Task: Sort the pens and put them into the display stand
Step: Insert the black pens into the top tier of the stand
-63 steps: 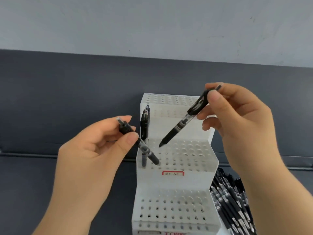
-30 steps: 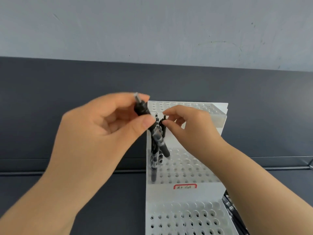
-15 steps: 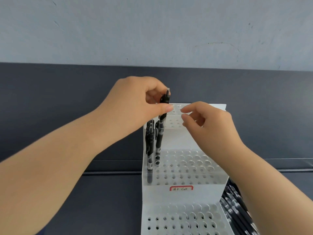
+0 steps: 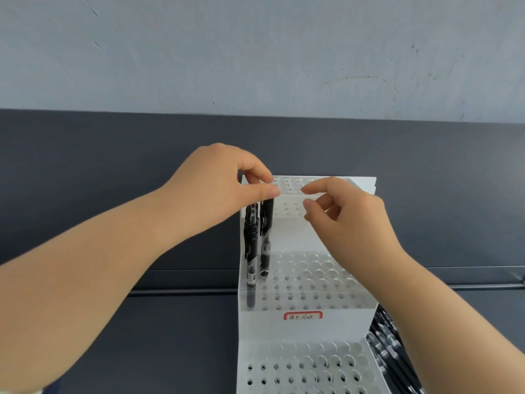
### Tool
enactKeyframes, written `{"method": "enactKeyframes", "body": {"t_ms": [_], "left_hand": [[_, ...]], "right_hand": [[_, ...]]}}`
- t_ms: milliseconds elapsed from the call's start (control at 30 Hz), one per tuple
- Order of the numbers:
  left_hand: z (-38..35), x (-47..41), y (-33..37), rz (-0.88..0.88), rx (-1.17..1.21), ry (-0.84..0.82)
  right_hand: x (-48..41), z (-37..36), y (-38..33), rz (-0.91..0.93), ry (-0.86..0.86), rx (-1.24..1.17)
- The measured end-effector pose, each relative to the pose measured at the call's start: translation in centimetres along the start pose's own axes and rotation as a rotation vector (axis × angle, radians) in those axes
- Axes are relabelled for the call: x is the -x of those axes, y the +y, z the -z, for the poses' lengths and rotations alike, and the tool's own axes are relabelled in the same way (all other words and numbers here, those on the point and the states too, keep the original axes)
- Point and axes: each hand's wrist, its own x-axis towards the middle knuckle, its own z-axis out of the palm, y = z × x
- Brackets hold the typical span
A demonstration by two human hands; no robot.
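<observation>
Dark desk [image 4: 142, 336] below a pale grey wall: a pen is being seated in the stand.
On the left, the left hand [image 4: 216, 189] pinches the top of an upright black pen [image 4: 265, 237], its lower end at a hole near the left edge of the middle tier of the display stand [image 4: 306, 233], just beside the standing pens [image 4: 251, 251]. The right hand [image 4: 349, 220] hovers alongside, loosely curled and holding nothing. Loose pens [image 4: 392, 354] lie by the stand's lower right corner. Next, I'd judge, is to let go and fetch another.

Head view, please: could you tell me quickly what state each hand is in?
Left hand: pinching the top of a slim black plastic pen standing in the white perforated display stand.
Right hand: open, holding nothing.
</observation>
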Motion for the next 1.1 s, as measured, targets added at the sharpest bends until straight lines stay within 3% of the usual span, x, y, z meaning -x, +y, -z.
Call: {"method": "enactKeyframes", "body": {"t_ms": [300, 567, 667, 800, 933, 1100], "left_hand": [[0.5, 0.8, 1.0, -0.059, -0.018, 0.061], [-3.8, 2.2, 6.3, -0.402, -0.350, 0.156], [-7.0, 2.9, 9.1, -0.494, -0.351, 0.146], [-12.0, 3.9, 12.6, -0.447, -0.270, 0.080], [-17.9, 4.5, 15.4, -0.341, -0.246, -0.014], [-25.4, 5.6, 18.1, -0.080, -0.219, -0.263]], "right_hand": [[0.8, 0.0, 0.2, -0.017, -0.024, -0.019], [2.5, 1.9, 3.7, -0.001, -0.046, -0.032], [3.3, 4.0, 6.4, -0.032, -0.030, -0.074], [4.6, 6.6, 11.1, -0.119, -0.024, -0.098], [6.4, 9.2, 17.0, -0.227, -0.126, 0.026], [8.7, 12.0, 23.0, -0.368, -0.304, 0.207]]}}
